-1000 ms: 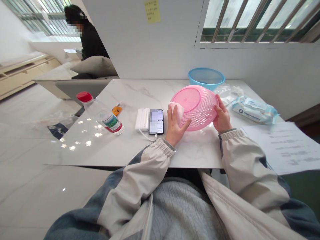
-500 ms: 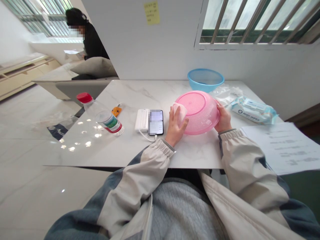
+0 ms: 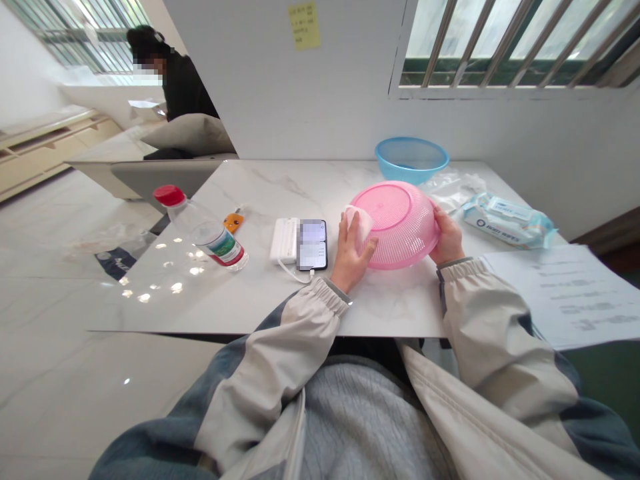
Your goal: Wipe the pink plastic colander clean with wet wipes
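Two bare hands work over a marble table (image 3: 400, 307), and from left to right the things lie like this. First is a plastic water bottle (image 3: 205, 233) with a red cap, lying on its side, with a small orange tag (image 3: 233, 223) just beside it. Next come a white power bank (image 3: 284, 240) and a phone (image 3: 313, 245), touching each other and joined by a white cable. The left hand (image 3: 351, 250) is half closed and presses a white wipe (image 3: 359, 223) against the underside of a pink plastic basket (image 3: 400, 227). This basket is tilted between both hands, with its perforated side toward the person. The right hand (image 3: 449, 239) curves around the basket's rim and grips it. Behind the basket sits a blue basin (image 3: 411, 159), and further right lie a packet of wet wipes (image 3: 507, 221) and printed paper (image 3: 565, 293).
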The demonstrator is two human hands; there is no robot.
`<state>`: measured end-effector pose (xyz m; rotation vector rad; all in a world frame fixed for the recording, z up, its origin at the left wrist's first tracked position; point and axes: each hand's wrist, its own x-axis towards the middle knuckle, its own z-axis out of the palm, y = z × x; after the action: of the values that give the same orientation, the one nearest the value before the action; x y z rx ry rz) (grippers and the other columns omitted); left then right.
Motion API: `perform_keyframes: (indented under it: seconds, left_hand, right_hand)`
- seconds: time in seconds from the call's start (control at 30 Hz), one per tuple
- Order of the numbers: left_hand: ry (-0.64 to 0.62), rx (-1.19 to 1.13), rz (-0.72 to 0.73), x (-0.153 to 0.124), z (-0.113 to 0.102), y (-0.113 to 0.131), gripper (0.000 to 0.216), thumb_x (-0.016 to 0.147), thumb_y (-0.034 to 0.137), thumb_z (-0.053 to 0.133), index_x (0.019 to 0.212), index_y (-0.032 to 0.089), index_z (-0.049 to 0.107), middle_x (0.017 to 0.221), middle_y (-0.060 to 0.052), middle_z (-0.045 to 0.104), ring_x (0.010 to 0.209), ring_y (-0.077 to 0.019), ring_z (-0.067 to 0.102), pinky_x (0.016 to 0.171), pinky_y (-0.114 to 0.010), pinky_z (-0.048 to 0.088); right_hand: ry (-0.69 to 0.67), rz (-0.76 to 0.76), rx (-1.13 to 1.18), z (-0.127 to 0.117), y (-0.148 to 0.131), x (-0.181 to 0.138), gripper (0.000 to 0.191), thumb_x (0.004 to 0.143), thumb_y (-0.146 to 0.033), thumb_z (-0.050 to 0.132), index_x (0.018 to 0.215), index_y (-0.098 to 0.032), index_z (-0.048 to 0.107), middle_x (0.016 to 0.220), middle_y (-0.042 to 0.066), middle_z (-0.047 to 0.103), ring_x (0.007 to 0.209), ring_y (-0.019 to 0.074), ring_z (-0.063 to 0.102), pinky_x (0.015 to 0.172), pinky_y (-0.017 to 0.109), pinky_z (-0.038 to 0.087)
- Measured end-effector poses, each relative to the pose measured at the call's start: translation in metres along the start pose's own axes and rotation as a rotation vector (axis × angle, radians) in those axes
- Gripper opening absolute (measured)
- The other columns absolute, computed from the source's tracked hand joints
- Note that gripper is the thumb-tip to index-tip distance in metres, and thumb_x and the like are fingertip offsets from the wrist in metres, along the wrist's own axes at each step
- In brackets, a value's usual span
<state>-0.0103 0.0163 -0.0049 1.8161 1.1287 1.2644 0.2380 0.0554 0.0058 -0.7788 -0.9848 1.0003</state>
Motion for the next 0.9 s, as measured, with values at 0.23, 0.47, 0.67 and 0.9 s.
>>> perform_keyframes:
  seconds: [0.23,0.47,0.67,0.9]
  left_hand:
    - [0.003,-0.029,-0.016,-0.001,0.001,-0.002,0.085,0.099,0.073,0.052,0.17,0.038,0.02,0.184,-0.003,-0.002,0.17,-0.0297,-0.004,0.138,-0.053,0.004]
    - [0.032,-0.014,-0.002,-0.001,0.003,-0.006,0.088,0.099,0.074,0.052,0.171,0.036,0.017,0.183,-0.005,-0.002,0.17,-0.0291,-0.006,0.138,-0.052,0.004]
    - [0.046,-0.032,0.005,0.0,0.003,-0.005,0.092,0.095,0.076,0.057,0.169,0.039,0.017,0.183,-0.004,-0.001,0.17,-0.0298,-0.005,0.138,-0.054,0.004]
    - [0.022,-0.036,-0.027,-0.002,0.001,-0.001,0.098,0.092,0.078,0.061,0.17,0.038,0.016,0.183,-0.006,-0.001,0.17,-0.0296,-0.003,0.138,-0.053,0.005]
  right_hand:
    - [0.064,-0.044,-0.055,-0.007,0.009,0.004,0.052,0.085,-0.061,0.08,0.13,-0.034,0.074,0.145,-0.002,0.071,0.149,0.0276,0.056,0.129,0.052,0.045]
    - [0.06,-0.015,-0.075,-0.015,0.014,0.006,0.076,0.081,-0.065,0.083,0.149,-0.04,0.06,0.159,-0.003,0.059,0.155,0.0274,0.048,0.13,0.054,0.043]
    - [-0.05,0.01,-0.074,0.001,-0.002,-0.003,0.069,0.084,-0.069,0.079,0.142,-0.035,0.066,0.155,0.0,0.063,0.154,0.0297,0.049,0.131,0.052,0.042]
    - [-0.096,0.164,0.048,0.004,-0.009,-0.01,0.059,0.081,-0.066,0.082,0.128,-0.03,0.073,0.141,0.005,0.073,0.147,0.0332,0.058,0.123,0.055,0.053]
